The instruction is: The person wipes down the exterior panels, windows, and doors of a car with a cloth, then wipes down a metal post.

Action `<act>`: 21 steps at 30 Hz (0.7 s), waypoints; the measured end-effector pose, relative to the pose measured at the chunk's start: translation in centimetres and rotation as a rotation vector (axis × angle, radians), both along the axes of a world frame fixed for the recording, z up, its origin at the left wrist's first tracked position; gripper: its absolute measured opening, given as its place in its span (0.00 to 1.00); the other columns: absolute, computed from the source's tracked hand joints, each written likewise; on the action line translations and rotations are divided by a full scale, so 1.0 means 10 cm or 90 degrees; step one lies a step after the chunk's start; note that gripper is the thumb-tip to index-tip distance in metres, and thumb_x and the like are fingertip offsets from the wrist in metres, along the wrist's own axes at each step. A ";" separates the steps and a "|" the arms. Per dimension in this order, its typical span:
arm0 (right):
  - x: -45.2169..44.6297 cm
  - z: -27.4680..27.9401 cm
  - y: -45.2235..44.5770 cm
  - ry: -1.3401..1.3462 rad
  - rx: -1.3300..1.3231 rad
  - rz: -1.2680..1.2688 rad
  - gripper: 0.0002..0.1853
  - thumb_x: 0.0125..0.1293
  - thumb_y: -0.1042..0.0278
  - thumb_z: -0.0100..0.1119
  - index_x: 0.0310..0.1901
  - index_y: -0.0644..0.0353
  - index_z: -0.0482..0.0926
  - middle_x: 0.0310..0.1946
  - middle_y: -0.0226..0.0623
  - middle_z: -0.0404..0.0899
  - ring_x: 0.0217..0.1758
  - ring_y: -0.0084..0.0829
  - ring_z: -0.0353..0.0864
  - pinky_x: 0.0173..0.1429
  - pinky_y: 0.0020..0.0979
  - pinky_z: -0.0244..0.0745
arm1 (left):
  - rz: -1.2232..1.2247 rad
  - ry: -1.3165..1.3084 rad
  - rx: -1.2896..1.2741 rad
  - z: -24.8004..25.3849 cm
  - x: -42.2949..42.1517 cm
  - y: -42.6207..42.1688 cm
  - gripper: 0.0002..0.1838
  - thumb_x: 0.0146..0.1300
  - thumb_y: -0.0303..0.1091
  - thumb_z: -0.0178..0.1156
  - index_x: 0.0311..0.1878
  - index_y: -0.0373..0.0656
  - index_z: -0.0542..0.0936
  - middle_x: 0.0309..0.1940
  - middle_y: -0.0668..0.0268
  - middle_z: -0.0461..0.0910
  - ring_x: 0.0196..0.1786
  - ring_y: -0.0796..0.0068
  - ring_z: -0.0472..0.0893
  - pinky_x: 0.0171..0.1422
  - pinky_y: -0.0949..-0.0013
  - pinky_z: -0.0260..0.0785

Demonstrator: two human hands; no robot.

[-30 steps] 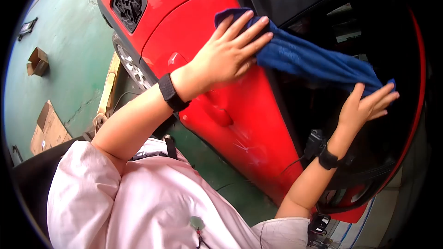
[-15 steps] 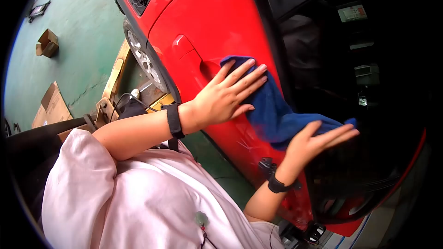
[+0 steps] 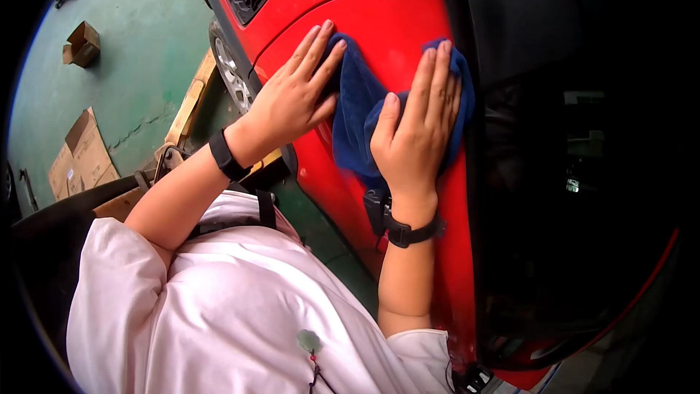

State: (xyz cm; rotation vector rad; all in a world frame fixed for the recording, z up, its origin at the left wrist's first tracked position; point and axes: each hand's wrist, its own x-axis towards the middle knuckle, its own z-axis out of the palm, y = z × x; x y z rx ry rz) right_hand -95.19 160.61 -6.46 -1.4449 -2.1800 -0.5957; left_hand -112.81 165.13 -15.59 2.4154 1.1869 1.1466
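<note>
Just past twelve o'clock from the middle of the view, a blue cloth (image 3: 357, 95) lies against the red side of a car (image 3: 394, 18), bunched into folds between two hands. At eleven o'clock the left hand (image 3: 288, 98) is laid along the cloth's left edge, back of the hand showing, fingers straight and pointing toward one o'clock; it is not clenched, and whether its fingertips touch the red paint I cannot tell. At two o'clock the right hand (image 3: 412, 131) rests flat on the cloth, unclenched, its fingers close together toward twelve and its thumb apart on the left, with blue showing around the fingertips.

Each wrist wears a black band, one on the left (image 3: 228, 155) and one on the right (image 3: 412, 233). Near five o'clock, a small black device (image 3: 375, 208) sits just beside the right wrist.

Out at three o'clock stretches the car's dark window (image 3: 539, 204). Toward ten o'clock are a wheel (image 3: 230, 73), a yellow bar (image 3: 191, 106) and, farther out, an open cardboard box (image 3: 82, 44) on the green floor (image 3: 146, 36). Flattened cardboard (image 3: 84, 149) lies at nine. Near six, a green pendant (image 3: 308, 341) hangs over a pale shirt (image 3: 240, 299).
</note>
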 end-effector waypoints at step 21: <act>-0.48 -0.65 -0.77 -0.047 -0.289 -0.048 0.31 0.64 0.71 0.55 0.70 0.68 0.65 0.72 0.60 0.60 0.69 0.51 0.68 0.75 0.44 0.62 | -0.090 0.003 -0.094 -0.84 -0.16 -0.27 0.41 0.66 0.41 0.58 0.77 0.37 0.55 0.78 0.39 0.40 0.81 0.37 0.35 0.83 0.44 0.31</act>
